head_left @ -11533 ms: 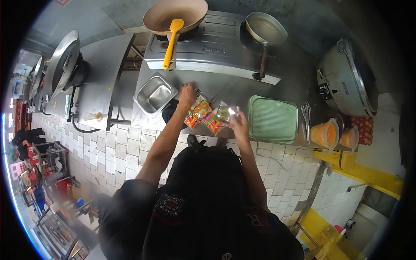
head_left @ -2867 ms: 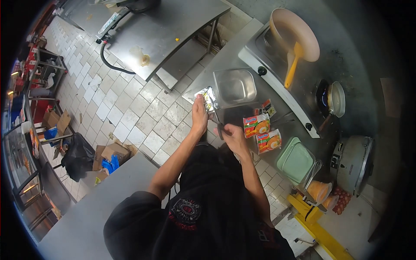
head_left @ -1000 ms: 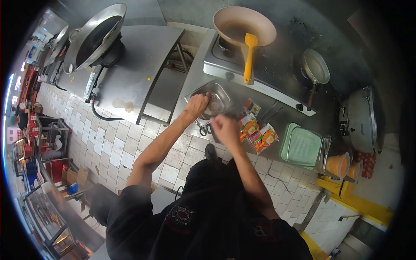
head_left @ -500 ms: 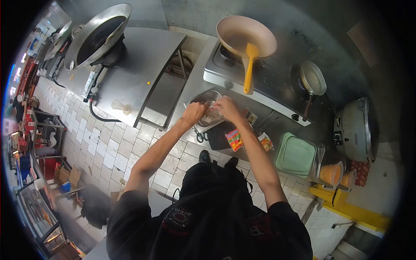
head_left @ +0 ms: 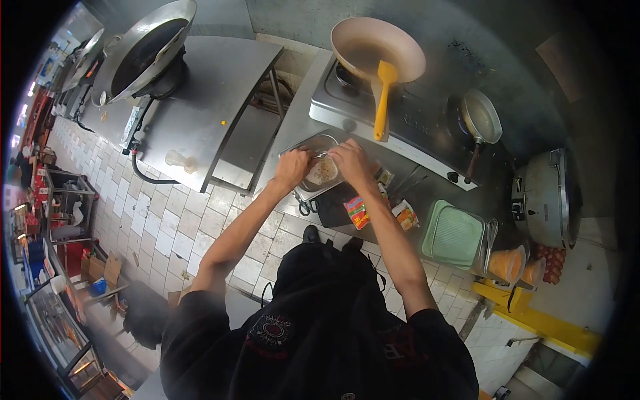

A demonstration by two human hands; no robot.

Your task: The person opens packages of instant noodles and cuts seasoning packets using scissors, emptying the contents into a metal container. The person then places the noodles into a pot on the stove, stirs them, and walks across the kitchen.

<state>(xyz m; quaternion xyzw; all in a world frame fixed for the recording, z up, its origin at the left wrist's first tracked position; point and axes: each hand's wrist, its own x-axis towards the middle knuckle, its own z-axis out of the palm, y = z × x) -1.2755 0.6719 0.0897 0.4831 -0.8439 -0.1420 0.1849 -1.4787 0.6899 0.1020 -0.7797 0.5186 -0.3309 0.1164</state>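
Black short-sleeved shirt with a round emblem, red lettering below it, dark-red letters to its right, dark shoe beyond it

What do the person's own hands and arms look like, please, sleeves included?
The left hand and right hand are both bare, without gloves, and no watch or bracelet shows at the wrists. The forearms are uncovered; loose black short sleeves end near the elbows. The black shirt bears a round, pale emblem.
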